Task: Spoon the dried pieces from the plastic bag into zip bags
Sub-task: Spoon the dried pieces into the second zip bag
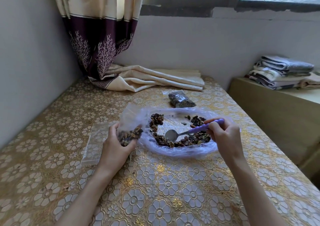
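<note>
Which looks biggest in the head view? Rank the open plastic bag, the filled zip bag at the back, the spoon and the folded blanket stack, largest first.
1. Open plastic bag.
2. Folded blanket stack, though it sits farther off.
3. Spoon and filled zip bag look about alike; the bag is farther away, so I will not rank them.

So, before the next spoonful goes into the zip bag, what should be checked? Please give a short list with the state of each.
1. Left hand holds the zip bag: ok.
2. Zip bag mouth is open toward the spoon: cannot tell.
3. Right hand grips the spoon handle: ok.
4. Spoon bowl is loaded: not ok, it looks empty.
5. Dried pieces remain in the plastic bag: ok.
6. Spare bags lie ready at left: ok.
</note>
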Tool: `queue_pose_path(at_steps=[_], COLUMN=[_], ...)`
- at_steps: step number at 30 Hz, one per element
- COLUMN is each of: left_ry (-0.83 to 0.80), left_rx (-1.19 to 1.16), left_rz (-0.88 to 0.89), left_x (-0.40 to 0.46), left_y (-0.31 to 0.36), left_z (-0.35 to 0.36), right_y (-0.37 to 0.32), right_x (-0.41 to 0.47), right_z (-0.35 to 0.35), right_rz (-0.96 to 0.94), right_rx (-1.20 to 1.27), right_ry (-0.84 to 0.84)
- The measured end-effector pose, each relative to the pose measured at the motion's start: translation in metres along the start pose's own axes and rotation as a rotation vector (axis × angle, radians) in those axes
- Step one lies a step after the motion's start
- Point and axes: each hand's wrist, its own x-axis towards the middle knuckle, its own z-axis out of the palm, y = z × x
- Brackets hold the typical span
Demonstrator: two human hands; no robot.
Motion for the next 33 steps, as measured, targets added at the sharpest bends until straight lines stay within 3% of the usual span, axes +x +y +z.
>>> queue_pose_path(at_steps=[14,23,33], left_ry=[-0.026,-0.075,-0.131], left_rx=[-0.003,0.132,0.185], left_rz=[0.003,0.022,0.1], left_x=[0.0,-0.003,-0.004], left_y=[0.0,0.007,0.009], left_z=[0.0,0.0,0.0], right_y=[0.001,0.0,-0.009], right_x=[-0.013,-0.01,-0.007], right_z=[0.03,0.024,0.012], right_rz=[0.188,0.33,0.207], right_rx=[0.167,0.309,0.421], right_ry=[-0.151,-0.038,0.098])
